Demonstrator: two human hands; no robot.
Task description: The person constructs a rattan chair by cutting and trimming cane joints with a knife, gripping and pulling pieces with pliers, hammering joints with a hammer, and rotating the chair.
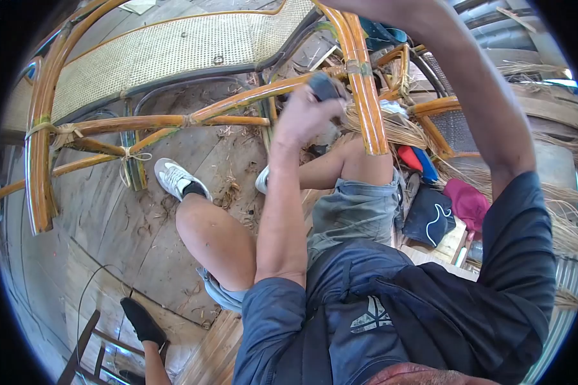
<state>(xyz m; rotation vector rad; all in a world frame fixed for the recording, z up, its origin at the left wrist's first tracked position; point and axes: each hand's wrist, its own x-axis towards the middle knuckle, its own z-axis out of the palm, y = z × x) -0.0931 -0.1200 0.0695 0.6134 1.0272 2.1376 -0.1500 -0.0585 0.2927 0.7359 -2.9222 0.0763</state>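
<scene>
My left hand (pixel 302 119) is closed on a dark rounded object (pixel 324 86), just left of an upright bundle of glossy rattan poles (pixel 365 96). My right arm reaches across the top right, and my right hand (pixel 366 5) is at the top edge near the top of that bundle, its fingers out of view. The poles belong to a rattan frame whose horizontal rail (pixel 253 96) runs left to another bound upright (pixel 40 141). Behind the rail is a woven cane panel (pixel 192 48) with a dark edge.
Rattan strips (pixel 398 131) lie right of the frame, near a red and blue item (pixel 420 162), a black pouch (pixel 427 215) and a maroon cloth (pixel 469 205). Scraps litter the floor (pixel 167 256). Another person's foot in a black shoe (pixel 143 321) is at lower left.
</scene>
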